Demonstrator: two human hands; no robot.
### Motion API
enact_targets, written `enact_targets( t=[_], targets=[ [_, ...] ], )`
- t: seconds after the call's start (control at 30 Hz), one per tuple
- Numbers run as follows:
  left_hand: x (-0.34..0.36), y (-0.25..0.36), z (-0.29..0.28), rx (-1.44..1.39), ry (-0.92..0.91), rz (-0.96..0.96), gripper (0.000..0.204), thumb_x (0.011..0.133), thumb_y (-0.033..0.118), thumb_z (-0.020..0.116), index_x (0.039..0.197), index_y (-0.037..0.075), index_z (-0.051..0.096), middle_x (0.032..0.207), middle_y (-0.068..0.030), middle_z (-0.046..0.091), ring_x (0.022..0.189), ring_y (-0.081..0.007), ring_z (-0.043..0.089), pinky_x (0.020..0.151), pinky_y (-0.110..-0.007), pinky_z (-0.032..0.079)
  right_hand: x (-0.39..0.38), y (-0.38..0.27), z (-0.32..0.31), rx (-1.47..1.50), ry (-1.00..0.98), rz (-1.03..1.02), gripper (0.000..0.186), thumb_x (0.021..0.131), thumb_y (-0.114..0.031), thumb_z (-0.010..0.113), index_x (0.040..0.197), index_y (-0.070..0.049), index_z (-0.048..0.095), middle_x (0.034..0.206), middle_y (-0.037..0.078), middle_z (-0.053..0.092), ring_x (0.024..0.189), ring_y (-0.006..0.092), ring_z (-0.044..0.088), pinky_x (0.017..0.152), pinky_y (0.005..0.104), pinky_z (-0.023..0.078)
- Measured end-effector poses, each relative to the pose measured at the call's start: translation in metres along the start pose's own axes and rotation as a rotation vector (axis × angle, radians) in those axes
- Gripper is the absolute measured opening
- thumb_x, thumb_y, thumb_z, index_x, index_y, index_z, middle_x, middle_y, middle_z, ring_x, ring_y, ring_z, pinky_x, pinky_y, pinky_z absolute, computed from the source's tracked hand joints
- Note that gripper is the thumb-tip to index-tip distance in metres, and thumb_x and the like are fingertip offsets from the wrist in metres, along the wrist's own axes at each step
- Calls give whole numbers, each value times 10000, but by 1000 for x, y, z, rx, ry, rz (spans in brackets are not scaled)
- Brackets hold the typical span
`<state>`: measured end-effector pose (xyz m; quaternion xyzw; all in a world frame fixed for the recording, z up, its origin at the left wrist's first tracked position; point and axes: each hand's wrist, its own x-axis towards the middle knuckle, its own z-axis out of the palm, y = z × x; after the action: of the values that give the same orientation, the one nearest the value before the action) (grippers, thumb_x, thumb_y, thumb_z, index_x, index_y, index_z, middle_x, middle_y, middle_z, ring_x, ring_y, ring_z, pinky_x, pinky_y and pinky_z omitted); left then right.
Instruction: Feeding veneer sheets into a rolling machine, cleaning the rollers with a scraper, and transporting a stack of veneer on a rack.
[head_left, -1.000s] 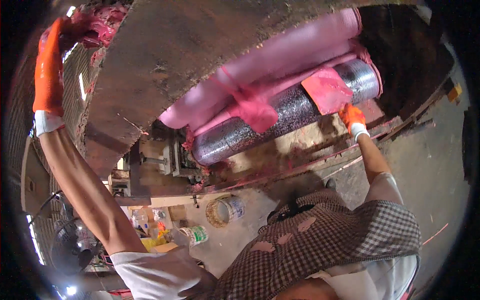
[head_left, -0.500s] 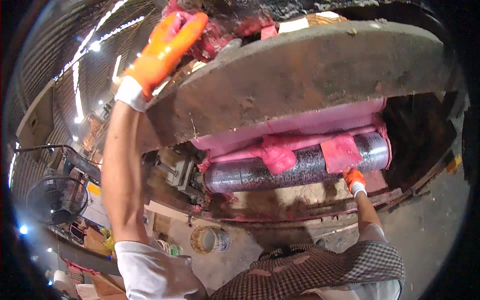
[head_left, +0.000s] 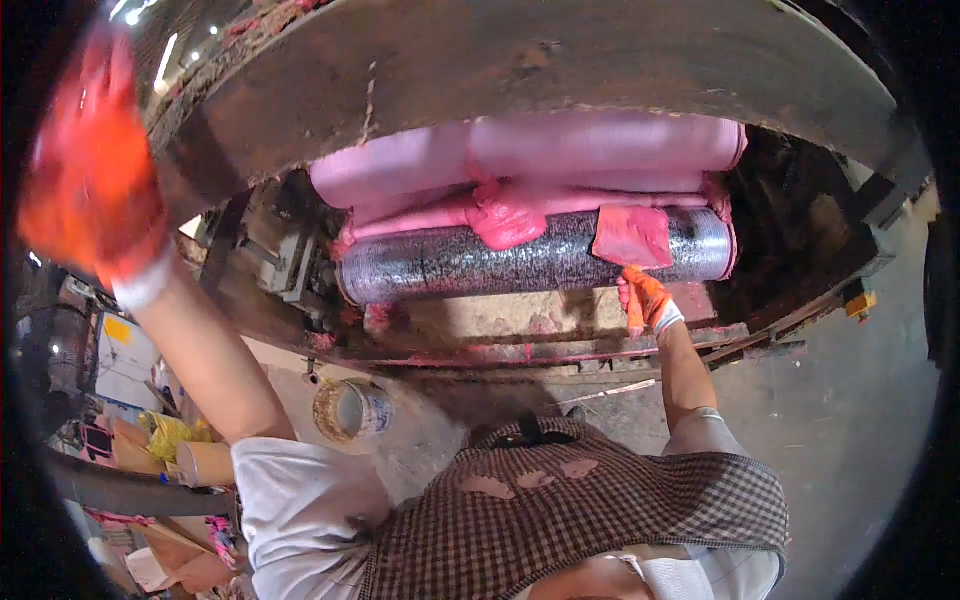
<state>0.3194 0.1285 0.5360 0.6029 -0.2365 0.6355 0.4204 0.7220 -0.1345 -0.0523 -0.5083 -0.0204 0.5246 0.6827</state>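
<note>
Where my checked apron [head_left: 590,490] hangs: nearest me, between five and six o'clock, its cloth showing pale pink patches.
Left grip [head_left: 95,180]: raised at ten o'clock, orange-gloved and smeared pink; too blurred for me to tell whether its fingers are spread or pressed together.
Right grip [head_left: 648,298]: orange-gloved at three o'clock, curled around the lower end of a flat scraper [head_left: 632,237].
Flat scraper: at two o'clock, smeared pink, reaching from my right grip up over the dark roller [head_left: 440,262].
Dark roller: shiny and speckled, stretching from about nine o'clock across to nearly three.
Pink lump [head_left: 508,222]: just past twelve o'clock, glossy, slumped over the far side of the dark roller.
Pale pink roller [head_left: 600,143]: beyond the lump at twelve o'clock, lying lengthwise behind the dark one.
</note>
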Motion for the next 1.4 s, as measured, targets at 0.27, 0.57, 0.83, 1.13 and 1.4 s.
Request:
enact_targets(
  t=[0.27, 0.57, 0.83, 1.13, 1.4],
  targets=[
    [-334, 35, -152, 580, 461, -648, 559, 1082, 310, 424, 1518, -31, 340, 1426, -171, 538, 1330, -281, 510, 1190, -426, 330, -17, 57, 55, 64, 118, -52, 294, 934, -381, 699, 955, -108, 593, 678, -21, 557, 555, 168, 569, 527, 324, 472],
    [-897, 196, -268, 463, 1543, -1766, 364, 1011, 415, 505, 1227, 123, 516, 1181, -30, 550, 1057, -182, 507, 926, -391, 353, -35, 119, 250, 170, -105, 177, 232, 960, -335, 659, 978, -112, 597, 704, -9, 564, 581, 186, 582, 552, 348, 504],
    [-899, 259, -323, 284, 1427, -1759, 300, 958, 422, 556, 976, 131, 628, 873, -17, 626, 751, -168, 552, 645, -358, 419, 5, 143, 431, 311, -413, 317, 177, 965, -282, 640, 939, -117, 583, 682, -35, 478, 593, 135, 480, 582, 310, 445],
    [-803, 178, -313, 385, 1540, -1531, 324, 962, 409, 519, 1117, 145, 624, 1103, -57, 630, 924, -199, 571, 793, -347, 466, 120, 151, 413, 484, -417, 149, 214, 903, -262, 718, 1054, -133, 636, 833, 12, 604, 686, 216, 601, 597, 364, 516],
    [-849, 208, -279, 618, 934, -1670, 367, 995, 348, 397, 1264, 205, 601, 1319, -51, 587, 1237, -241, 504, 1004, -444, 396, 79, 78, 308, 392, -337, 120, 95, 975, -178, 608, 1001, -92, 578, 730, -23, 472, 619, 119, 464, 575, 273, 413]
  ],
)
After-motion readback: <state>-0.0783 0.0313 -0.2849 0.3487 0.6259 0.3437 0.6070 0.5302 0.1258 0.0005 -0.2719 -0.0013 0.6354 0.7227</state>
